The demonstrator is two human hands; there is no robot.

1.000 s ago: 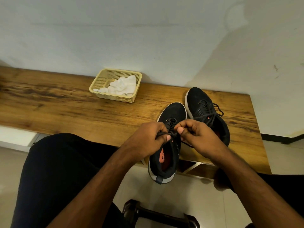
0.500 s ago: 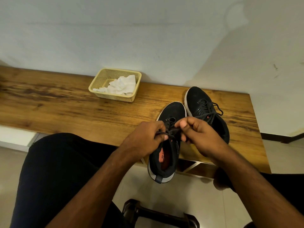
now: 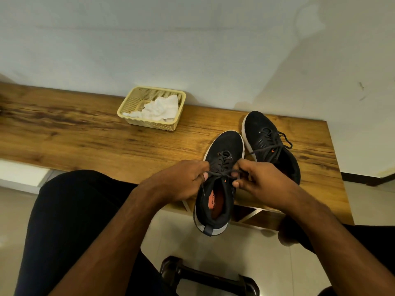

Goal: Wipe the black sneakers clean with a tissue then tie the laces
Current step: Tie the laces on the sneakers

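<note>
While heel of near sneaker (image 3: 215,189) overhangs front edge of surface (image 3: 85,142), left hand (image 3: 181,180) and right hand (image 3: 263,182) fingers pinch lace (image 3: 220,173) taut; second sneaker (image 3: 269,144) beside, toward right corner.

The left hand (image 3: 181,182) and the right hand (image 3: 263,184) each pinch the laces (image 3: 220,173) of the near sneaker (image 3: 222,150). The second sneaker (image 3: 259,127) lies just beside it on the wooden bench (image 3: 85,135).

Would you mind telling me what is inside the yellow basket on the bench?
The basket holds crumpled white tissue, piled toward its right side, with one end draped over the front rim. Bare mesh shows at the left. Whatever lies under the tissue is covered.
</note>
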